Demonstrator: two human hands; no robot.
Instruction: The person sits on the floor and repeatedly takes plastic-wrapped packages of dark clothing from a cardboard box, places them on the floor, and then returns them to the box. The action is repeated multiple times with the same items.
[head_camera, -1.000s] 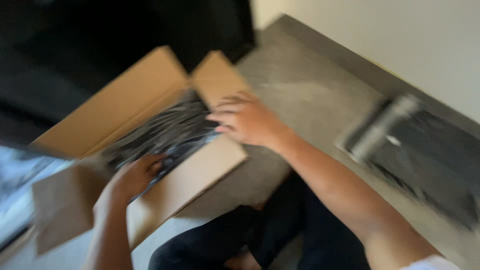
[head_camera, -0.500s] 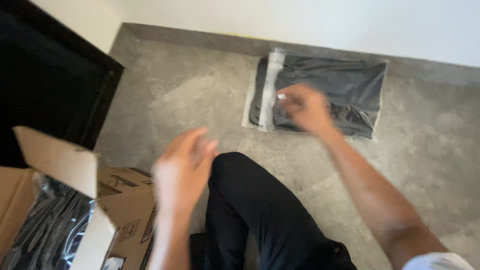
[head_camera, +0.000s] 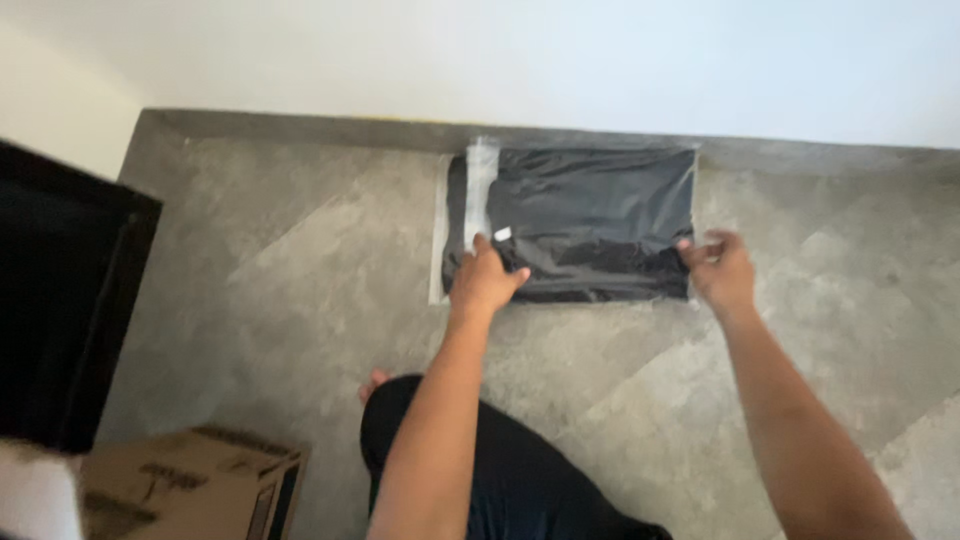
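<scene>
Your cardboard box (head_camera: 190, 480) was cut off at the bottom edge — blurred too — and both forearms ran out of frame.
</scene>
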